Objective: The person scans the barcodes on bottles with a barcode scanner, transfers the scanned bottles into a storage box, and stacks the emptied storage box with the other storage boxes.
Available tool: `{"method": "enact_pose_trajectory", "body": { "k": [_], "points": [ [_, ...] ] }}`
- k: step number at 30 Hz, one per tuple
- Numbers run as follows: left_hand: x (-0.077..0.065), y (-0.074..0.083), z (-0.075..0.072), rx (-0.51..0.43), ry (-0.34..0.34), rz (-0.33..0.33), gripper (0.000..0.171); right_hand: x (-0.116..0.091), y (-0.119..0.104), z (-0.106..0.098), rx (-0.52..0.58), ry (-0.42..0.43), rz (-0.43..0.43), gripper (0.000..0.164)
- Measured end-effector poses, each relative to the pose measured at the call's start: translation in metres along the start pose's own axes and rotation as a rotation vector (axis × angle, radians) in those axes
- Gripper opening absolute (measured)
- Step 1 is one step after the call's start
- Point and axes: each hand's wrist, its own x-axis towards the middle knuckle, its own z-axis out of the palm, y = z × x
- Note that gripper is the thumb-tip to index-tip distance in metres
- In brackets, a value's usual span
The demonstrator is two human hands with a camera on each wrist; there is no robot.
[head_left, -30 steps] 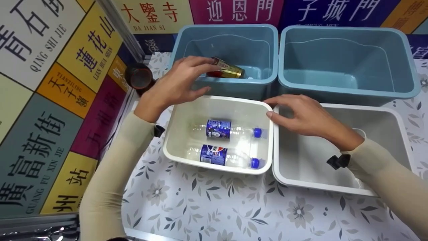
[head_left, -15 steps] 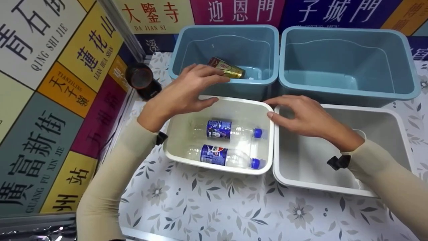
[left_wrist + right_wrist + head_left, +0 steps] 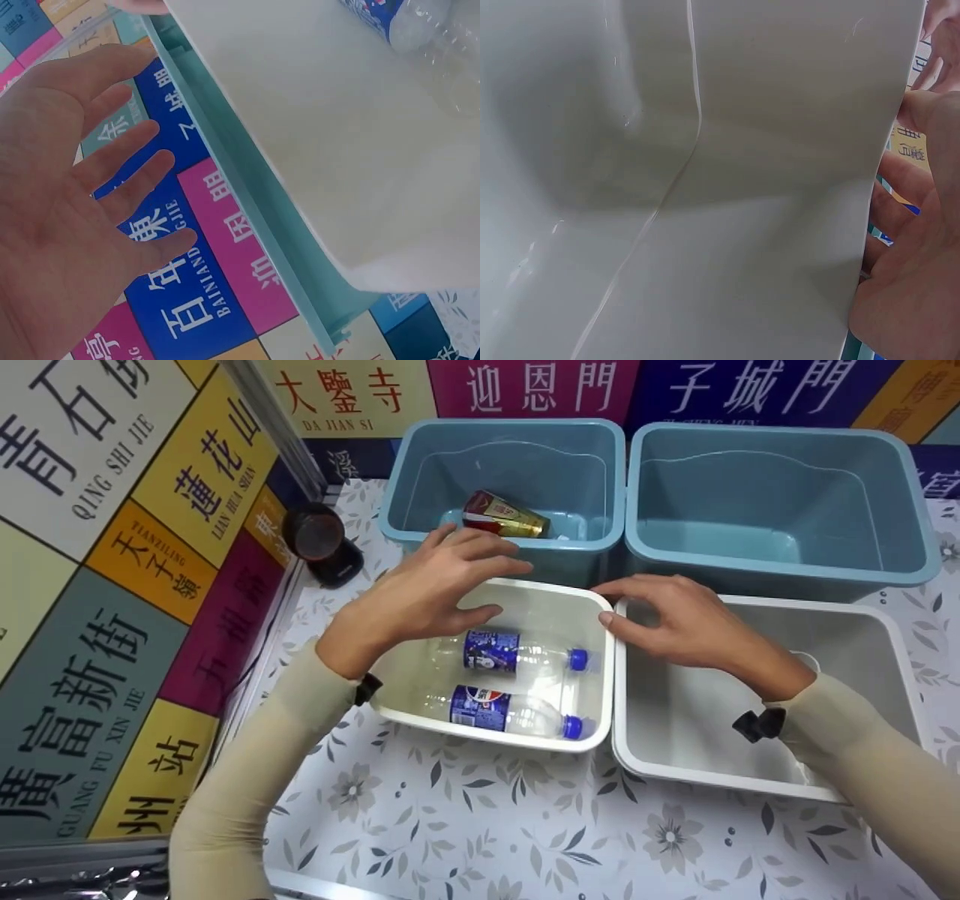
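My left hand (image 3: 431, 589) hovers over the back left of the left white bin (image 3: 491, 742), its fingers spread and holding nothing. Inside that bin lie two clear plastic bottles on their sides, a rear bottle (image 3: 491, 650) and a front bottle (image 3: 480, 707), both with blue labels and caps. My right hand (image 3: 679, 619) rests where the two white bins meet, its thumb at the rim and its fingers extended toward the back corner. In the right wrist view, the wall of the right white bin (image 3: 780, 247) partly hides those fingers.
Behind stand two blue bins; the left blue bin (image 3: 555, 472) contains a red and gold can-like container (image 3: 504, 515), and the right blue bin (image 3: 787, 502) is beside it. A black device (image 3: 326, 547) stands at the left, near the sign-covered wall (image 3: 142, 577).
My left hand has moved from the left blue bin's front edge toward me and slightly right, over the left white bin. My right hand has stayed in place.
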Motion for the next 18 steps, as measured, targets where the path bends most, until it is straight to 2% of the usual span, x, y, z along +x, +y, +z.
{"method": "enact_pose_trajectory", "body": {
  "k": [7,18],
  "points": [
    [-0.004,0.007,0.006,-0.012,-0.046,-0.005,0.055,0.0,-0.001,0.0,0.004,-0.018,0.015,0.042],
    [-0.006,0.014,0.01,-0.004,-0.055,0.056,0.052,0.001,-0.001,0.0,0.004,-0.021,0.018,0.043]
  ]
}}
